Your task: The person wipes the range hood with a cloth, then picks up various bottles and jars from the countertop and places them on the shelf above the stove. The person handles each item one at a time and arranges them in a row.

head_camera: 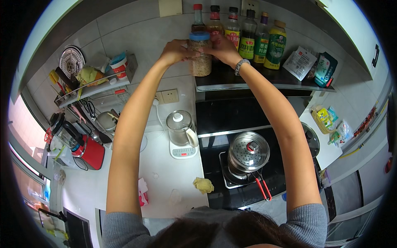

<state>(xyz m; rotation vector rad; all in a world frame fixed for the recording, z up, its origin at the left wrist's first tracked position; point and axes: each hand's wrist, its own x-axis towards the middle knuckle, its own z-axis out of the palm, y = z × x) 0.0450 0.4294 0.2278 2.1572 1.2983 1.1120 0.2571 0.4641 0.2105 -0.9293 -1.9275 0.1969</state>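
Both my arms reach up to a clear jar of grain or flakes with a blue lid (200,66), upright at the left end of the black shelf (229,79). My left hand (178,52) touches the jar's left side, fingers across its front. My right hand (224,49), with a band at the wrist, is at the jar's right side, its thumb or fingers on the front; the rest lies partly before the bottles. Behind the jar stands a red-capped glass bottle (198,23). To the right is a row of sauce bottles, among them a green bottle with a yellow label (247,40).
Below are a glass electric kettle (180,128), a steel steamer pot (248,152) on the black hob, red-handled tongs (263,189) and a yellow cloth (203,185). A red blender base (93,152) stands left. Cabinets overhang both sides; a wire rack (93,88) holds utensils.
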